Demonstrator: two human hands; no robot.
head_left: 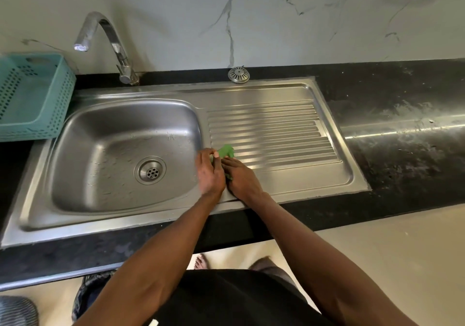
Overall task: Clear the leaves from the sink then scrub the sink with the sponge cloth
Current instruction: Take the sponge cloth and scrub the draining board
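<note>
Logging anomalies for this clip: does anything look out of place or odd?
The drain strainer cap sits on the black counter behind the drainboard, not in the sink drain. Otherwise nothing stands out.

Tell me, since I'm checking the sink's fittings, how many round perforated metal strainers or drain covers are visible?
2: the drain strainer in the basin floor, and a loose domed strainer on the black counter behind the drainboard. None other shows; the hands hide a small patch.

We reach both bare arms forward, wrists nearly meeting. Our left hand [210, 172] curls its fingers [207, 152] in a pinch; our right hand [242, 178] lies palm down, just beside it, fingers extended.
</note>
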